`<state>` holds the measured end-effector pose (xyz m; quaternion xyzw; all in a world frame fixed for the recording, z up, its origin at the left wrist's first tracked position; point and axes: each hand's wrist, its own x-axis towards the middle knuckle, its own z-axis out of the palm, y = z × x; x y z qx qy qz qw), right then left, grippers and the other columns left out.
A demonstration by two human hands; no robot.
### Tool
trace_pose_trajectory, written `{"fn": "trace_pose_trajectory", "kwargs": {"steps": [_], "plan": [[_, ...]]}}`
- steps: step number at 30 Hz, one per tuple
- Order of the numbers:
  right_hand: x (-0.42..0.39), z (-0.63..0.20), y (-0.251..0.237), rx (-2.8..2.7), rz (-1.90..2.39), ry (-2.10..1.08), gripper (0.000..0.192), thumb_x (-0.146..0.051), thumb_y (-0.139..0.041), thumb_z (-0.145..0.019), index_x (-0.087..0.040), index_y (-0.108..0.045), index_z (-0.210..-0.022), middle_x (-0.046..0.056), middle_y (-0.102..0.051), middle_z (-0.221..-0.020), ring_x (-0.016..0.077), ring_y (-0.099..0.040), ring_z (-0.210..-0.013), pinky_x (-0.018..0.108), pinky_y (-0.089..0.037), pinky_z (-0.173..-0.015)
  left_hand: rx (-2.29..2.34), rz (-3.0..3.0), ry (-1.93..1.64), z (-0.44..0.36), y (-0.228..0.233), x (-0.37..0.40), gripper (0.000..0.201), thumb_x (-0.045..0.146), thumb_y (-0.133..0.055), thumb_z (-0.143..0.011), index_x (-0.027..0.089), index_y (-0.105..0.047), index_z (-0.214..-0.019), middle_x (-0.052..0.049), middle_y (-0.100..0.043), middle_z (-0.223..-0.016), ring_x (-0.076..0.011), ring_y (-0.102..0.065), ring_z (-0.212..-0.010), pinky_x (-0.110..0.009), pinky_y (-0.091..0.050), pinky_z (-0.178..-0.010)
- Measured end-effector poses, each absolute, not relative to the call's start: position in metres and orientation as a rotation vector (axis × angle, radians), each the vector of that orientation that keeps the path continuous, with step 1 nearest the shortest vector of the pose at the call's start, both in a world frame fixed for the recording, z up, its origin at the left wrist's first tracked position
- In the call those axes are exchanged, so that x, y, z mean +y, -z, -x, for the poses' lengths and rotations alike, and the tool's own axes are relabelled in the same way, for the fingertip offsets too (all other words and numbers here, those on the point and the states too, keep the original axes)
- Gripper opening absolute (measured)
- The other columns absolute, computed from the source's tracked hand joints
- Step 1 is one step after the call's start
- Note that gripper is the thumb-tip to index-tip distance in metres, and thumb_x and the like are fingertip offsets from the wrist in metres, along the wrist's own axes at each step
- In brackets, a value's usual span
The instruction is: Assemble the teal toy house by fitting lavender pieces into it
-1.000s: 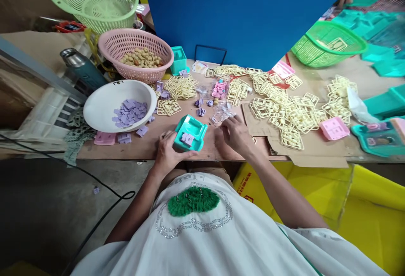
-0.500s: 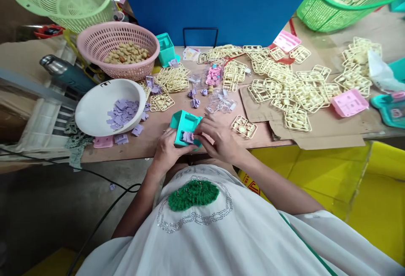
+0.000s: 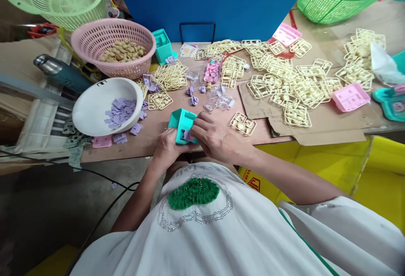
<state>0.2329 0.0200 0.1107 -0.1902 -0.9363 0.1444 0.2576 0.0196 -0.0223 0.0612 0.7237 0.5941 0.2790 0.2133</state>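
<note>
A teal plastic box (image 3: pixel 177 118) is tilted at the table's front edge, its open side toward me. My left hand (image 3: pixel 167 146) is closed around its left and lower side. Inside the box sits a small purple plastic piece (image 3: pixel 186 136). My right hand (image 3: pixel 212 137) reaches over the box's right side with bent fingers pressed at the purple piece; the fingertips are partly hidden, so whether they pinch it or only push it I cannot tell. Just right of that hand lies a cream parts frame (image 3: pixel 243 124). Clear plastic pieces (image 3: pixel 220 100) lie behind it.
At left stand a white bowl (image 3: pixel 82 111) of purple pieces, a pink basket (image 3: pixel 139 64) of peanuts and a steel-topped bottle (image 3: pixel 63 73). Many cream parts frames (image 3: pixel 284 79) cover the right side, with a pink tray (image 3: pixel 350 97). A blue panel (image 3: pixel 215 1) rises behind.
My right hand has turned over and its fingers now cover more of the box's right side and the purple piece. My left hand keeps its hold; the view has shifted slightly.
</note>
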Motion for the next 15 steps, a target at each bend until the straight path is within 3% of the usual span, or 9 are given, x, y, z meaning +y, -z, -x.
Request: {"fn": "trace_pose_trajectory", "kwargs": {"steps": [7,15], "plan": [[0.0156,-0.2312,-0.1073,-2.672,0.465,-0.230,0.021,-0.013,-0.044,-0.107,-0.018,-0.062,-0.098,0.011,-0.062,-0.096,0.0289,-0.053,-0.096,0.049,-0.044,-0.095,1.598,-2.019,-0.835,-0.0180,-0.0578,-0.0203,0.047,0.063,-0.085,-0.077,0.023,-0.061,-0.072,-0.004,-0.067,-0.072,-0.0221,-0.065,-0.071,-0.032,-0.045,-0.065],[0.0167,-0.2248,-0.1035,-2.523,0.527,-0.293,0.023,-0.012,-0.041,-0.108,-0.018,-0.057,-0.093,0.011,-0.060,-0.088,0.0270,-0.048,-0.087,0.040,-0.043,-0.079,1.659,-2.023,-0.825,-0.0213,-0.0529,-0.0219,0.048,0.063,-0.088,-0.074,0.022,-0.063,-0.076,-0.005,-0.069,-0.076,-0.0240,-0.067,-0.074,-0.033,-0.048,-0.068]]}}
